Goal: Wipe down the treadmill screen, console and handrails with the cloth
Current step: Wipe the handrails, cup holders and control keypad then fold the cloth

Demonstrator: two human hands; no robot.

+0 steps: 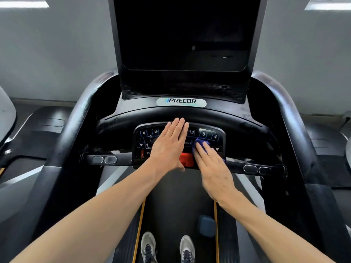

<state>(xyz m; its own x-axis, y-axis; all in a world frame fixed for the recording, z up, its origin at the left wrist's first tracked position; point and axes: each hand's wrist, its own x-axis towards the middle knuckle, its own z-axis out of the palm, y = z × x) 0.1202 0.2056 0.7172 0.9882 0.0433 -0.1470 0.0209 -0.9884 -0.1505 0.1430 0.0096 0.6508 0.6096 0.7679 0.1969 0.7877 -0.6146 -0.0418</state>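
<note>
Head view: left hand [167,143] lies flat on the treadmill's keypad console [221,132], fingers [177,128] straight & together, tips reaching the curved black bar just above the number buttons. Right hand [212,168] presses a blue cloth [201,143] onto the console's right half, fingers straight & close together on top of it; cloth sits below the 12 & 8 buttons, just right of the red stop button [187,160]. Dark screen [182,35] stands above w/ a PRECOR badge [181,101] under it. Handrails [296,120] curve down both sides. Two grey shoes [149,247] stand on the belt [171,205], near a blue-grey object [207,225].
</note>
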